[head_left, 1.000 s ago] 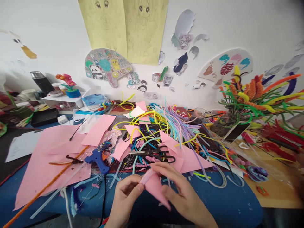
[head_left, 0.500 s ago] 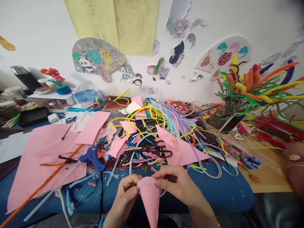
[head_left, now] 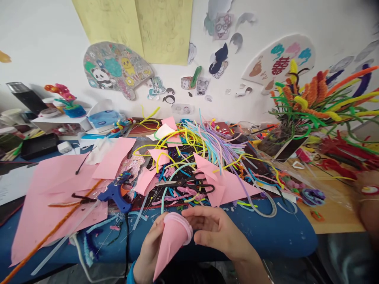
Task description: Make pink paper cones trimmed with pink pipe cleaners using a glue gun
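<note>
A pink paper cone [head_left: 171, 241] is held by my left hand [head_left: 149, 242], which wraps around its left side. The cone's wide end faces up and to the right, its tip pointing down and left. A paler pink fuzzy strip [head_left: 187, 228], like a pipe cleaner, runs around the wide rim. Just right of that rim is my right hand [head_left: 217, 230], its thumb and fingers apart with nothing between them. Beyond the hands lie black-handled scissors [head_left: 189, 183] and folded pink paper pieces [head_left: 222, 185]. To the left rests a blue glue gun [head_left: 116, 194].
Yellow [head_left: 189, 138] and pastel pipe cleaners [head_left: 220, 144] heap up toward the wall. A large pink sheet [head_left: 56, 185] covers the left side, crossed by an orange pipe cleaner [head_left: 53, 230]. At right stands a vase [head_left: 271, 142] of pipe-cleaner stems. Another person's arm [head_left: 370, 205] shows at the right edge.
The cone has tilted, its tip swinging left and its rim turning right. My right hand has let go of the rim and opened. My left hand still holds the cone.
</note>
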`<state>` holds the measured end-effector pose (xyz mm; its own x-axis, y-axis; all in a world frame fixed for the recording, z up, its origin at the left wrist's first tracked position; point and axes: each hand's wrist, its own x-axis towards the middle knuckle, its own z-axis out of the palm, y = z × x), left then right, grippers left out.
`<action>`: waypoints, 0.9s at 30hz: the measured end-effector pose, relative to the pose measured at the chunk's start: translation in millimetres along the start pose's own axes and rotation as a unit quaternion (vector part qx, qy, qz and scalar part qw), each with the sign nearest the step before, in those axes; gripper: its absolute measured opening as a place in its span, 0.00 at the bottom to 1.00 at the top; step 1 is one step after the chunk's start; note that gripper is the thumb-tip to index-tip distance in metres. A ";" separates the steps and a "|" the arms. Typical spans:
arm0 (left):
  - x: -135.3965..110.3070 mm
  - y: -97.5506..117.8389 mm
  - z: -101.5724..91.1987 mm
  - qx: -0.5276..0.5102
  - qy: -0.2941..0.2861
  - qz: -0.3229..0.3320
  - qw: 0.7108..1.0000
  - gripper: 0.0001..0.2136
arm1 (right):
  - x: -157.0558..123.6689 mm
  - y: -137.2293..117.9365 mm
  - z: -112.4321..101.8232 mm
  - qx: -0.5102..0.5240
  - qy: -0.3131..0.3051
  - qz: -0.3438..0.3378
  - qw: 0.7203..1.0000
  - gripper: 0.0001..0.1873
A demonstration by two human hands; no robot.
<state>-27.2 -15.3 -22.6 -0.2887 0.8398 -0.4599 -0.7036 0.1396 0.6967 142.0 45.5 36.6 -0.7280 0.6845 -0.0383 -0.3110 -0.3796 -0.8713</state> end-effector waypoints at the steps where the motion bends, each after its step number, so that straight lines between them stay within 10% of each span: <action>1: -0.6 1.0 0.5 -0.005 -0.021 -0.003 1.000 0.18 | -1.3 -0.1 2.1 -0.021 0.010 -0.012 1.000 0.21; 10: -5.4 11.3 2.4 -0.013 -0.283 0.098 0.954 0.10 | -7.7 -2.1 8.4 -0.229 0.060 -0.099 0.967 0.08; 27: -6.3 47.7 6.9 0.371 -0.262 0.190 0.871 0.07 | -7.1 1.9 4.7 -0.279 0.079 -0.052 0.956 0.08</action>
<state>-54.5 -10.3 17.4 0.0634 0.9962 0.0595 0.0460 -0.0625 0.9970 143.7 37.0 37.5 -0.5962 0.8023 0.0283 0.0290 0.0568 -0.9980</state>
